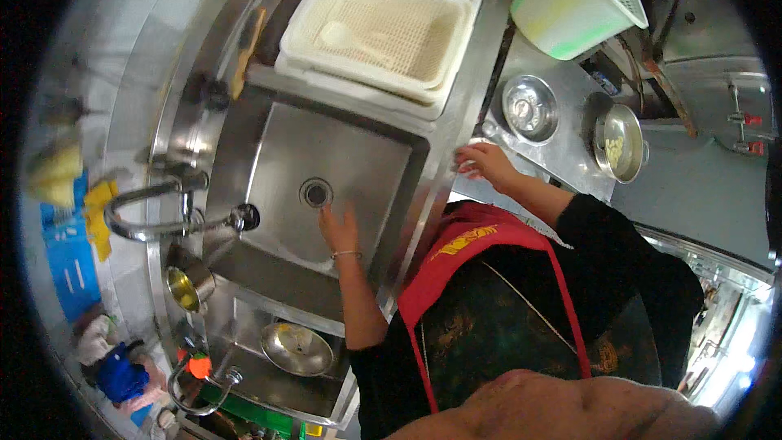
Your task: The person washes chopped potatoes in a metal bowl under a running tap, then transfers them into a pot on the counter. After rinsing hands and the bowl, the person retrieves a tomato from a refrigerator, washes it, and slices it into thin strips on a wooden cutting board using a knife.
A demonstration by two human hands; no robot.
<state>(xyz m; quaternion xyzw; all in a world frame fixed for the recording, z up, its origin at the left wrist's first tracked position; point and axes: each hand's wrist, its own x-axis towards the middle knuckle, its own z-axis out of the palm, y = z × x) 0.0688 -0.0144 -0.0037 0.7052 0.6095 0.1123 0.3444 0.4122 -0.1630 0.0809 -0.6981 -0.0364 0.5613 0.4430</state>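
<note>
My left hand (341,229), with a thin bracelet at the wrist, hangs over the stainless steel sink basin (305,140), close to the drain (316,194). Its fingers are apart and hold nothing. A chrome gooseneck faucet (146,235) reaches over the basin from the far side, its spout head near that hand. My right hand (486,164) is beyond the basin's right rim, near the edge of a steel worktable (565,153). Its fingers are loosely bent, with nothing visible in them. The nearest thing to it is a steel bowl (530,109) with something pale or shiny inside.
White perforated plastic baskets (372,95) sit stacked beside the basin, holding a white ladle (336,35). A two-handled pan (622,143) contains pale pieces. A second sink holds a metal bowl (297,348); a steel pot (190,286) stands near it. A tall plastic basket (568,9) is at the top right.
</note>
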